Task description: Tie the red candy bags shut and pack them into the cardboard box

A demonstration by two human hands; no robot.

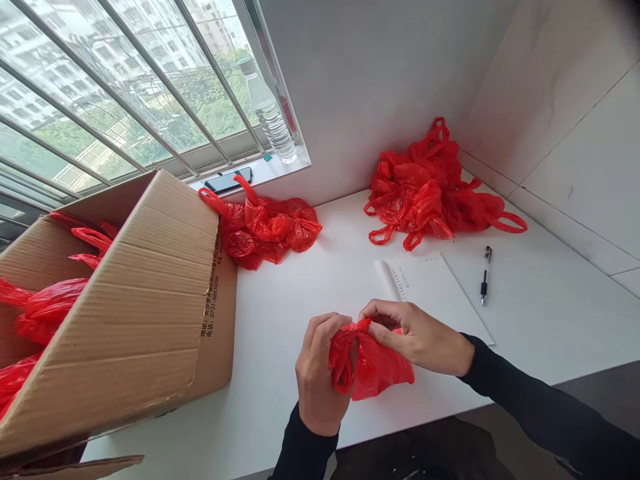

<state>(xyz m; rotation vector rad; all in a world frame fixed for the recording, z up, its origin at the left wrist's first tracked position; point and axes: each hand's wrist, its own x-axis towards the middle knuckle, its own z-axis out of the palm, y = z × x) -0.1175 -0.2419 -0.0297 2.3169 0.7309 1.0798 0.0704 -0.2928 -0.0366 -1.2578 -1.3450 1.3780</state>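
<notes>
A crumpled red thin-plastic carrier bag [375, 367] sits bunched between both hands, just above the near edge of the white tabletop [300, 293]. The left hand [320, 373] has its fingers curled shut around the bag's left side, a loop of plastic showing beneath them. The right hand [415, 337] pinches the top of the bag, thumb and fingertips closed on a fold of the plastic right beside the left fingertips. Both wrists wear black long sleeves [540, 407].

Just beyond the right fingers lies a white sheet of printed paper [440, 287], and to its right, a little farther out, a slim black-and-silver pen [485, 273]. Left of the left fingers stands a large open brown cardboard box [150, 300], tilted, with more red plastic bags [45, 307] inside it. Beyond the left fingers, against the box's far corner, rests a small heap of knotted red plastic bags [265, 230]. Farther away beyond the right fingers, in the wall corner, is a larger pile of red plastic bags [430, 190]. Farthest off, on the windowsill, a dark flat phone [227, 181] and a clear plastic water bottle [267, 113] stand before the barred window [115, 87].
</notes>
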